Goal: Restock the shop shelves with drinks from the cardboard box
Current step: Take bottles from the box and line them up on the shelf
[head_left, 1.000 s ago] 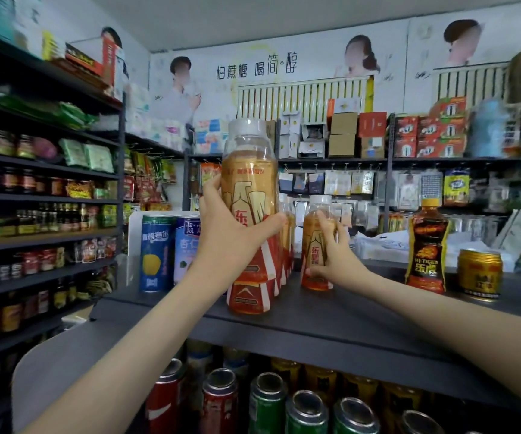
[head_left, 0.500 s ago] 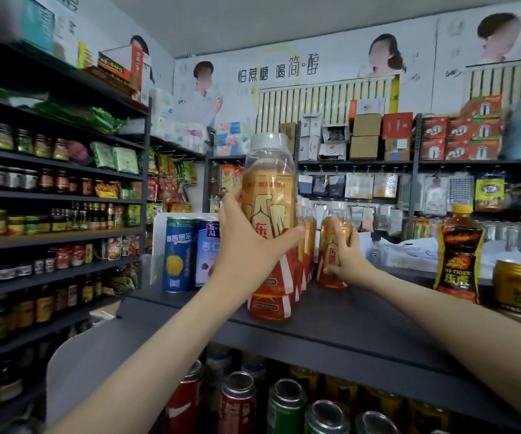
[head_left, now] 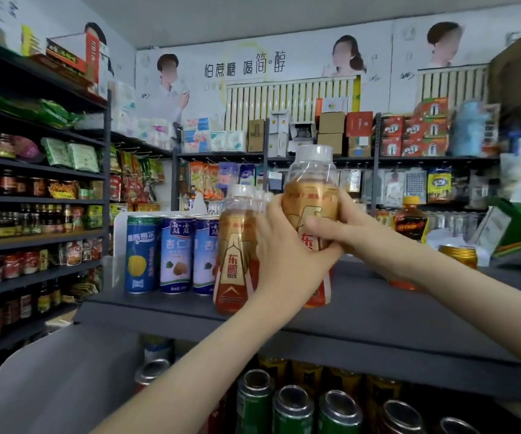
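– So, how far?
– Partly: a row of amber white-capped plastic bottles (head_left: 237, 245) stands on the dark grey shelf (head_left: 378, 314). At its three o'clock, left hand (head_left: 287, 255) and right hand (head_left: 340, 227) curl fingers round one more bottle (head_left: 312, 189).
– Remaining?
– No cardboard box in view.

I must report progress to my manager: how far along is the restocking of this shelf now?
Done: a row of orange bottles stands on the shelf beside the blue cans. In hand: the left hand and right hand grip one more bottle. Left: the box is out of view, so I cannot tell.
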